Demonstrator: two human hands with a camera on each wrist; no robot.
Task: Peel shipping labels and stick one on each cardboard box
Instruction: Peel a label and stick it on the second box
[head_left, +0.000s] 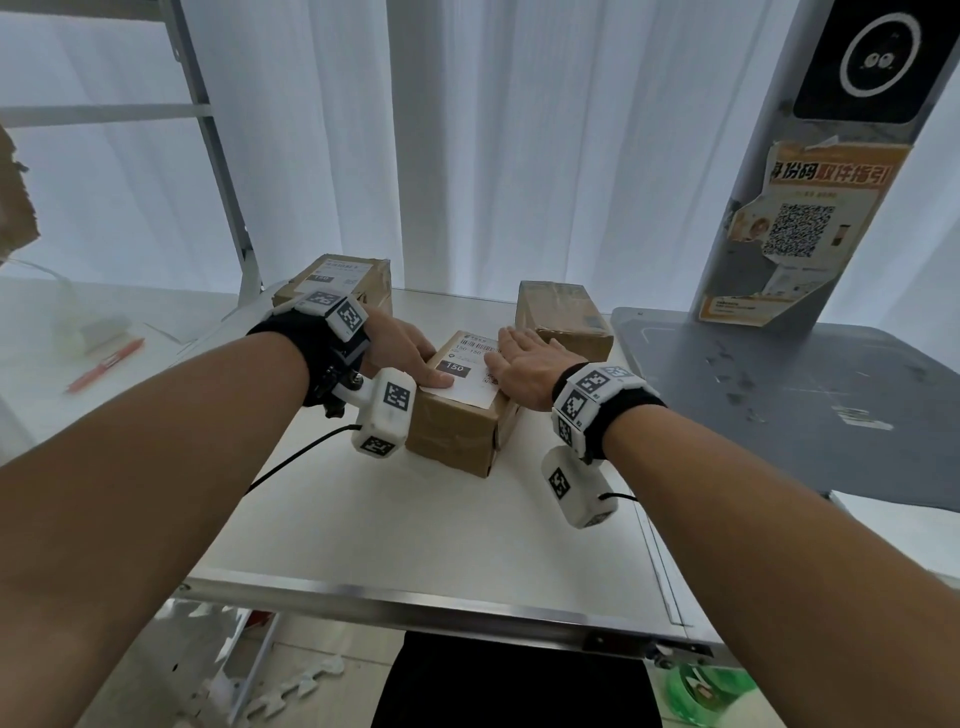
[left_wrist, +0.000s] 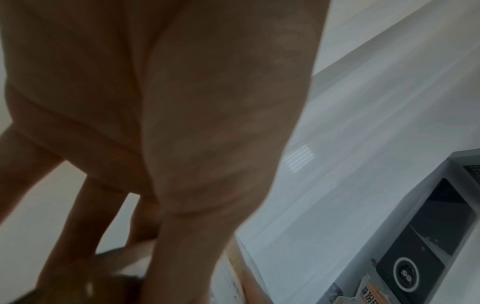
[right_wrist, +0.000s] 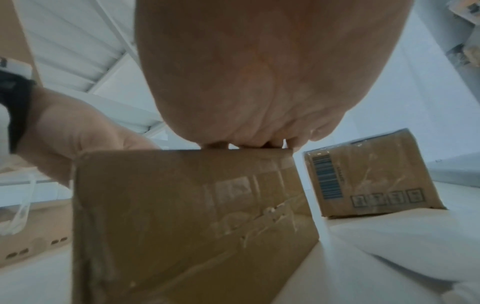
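A brown cardboard box (head_left: 452, 426) stands mid-table with a white shipping label (head_left: 467, 371) on its top. My left hand (head_left: 410, 353) rests on the box's left top edge, thumb lying flat on the label's near left corner. My right hand (head_left: 522, 358) lies flat, fingers straight, pressing the label's right side. In the right wrist view the palm (right_wrist: 259, 92) bears down on the box (right_wrist: 182, 216). A second box (head_left: 332, 280) at the back left carries a label. A third box (head_left: 563, 317) at the back right shows no shipping label on top.
A grey kiosk base plate (head_left: 779, 395) and its post with an orange poster (head_left: 800, 234) stand at the right. An orange pen (head_left: 104, 364) lies on the left table. A metal shelf upright (head_left: 223, 156) rises behind. The table's front edge (head_left: 415, 603) is near me.
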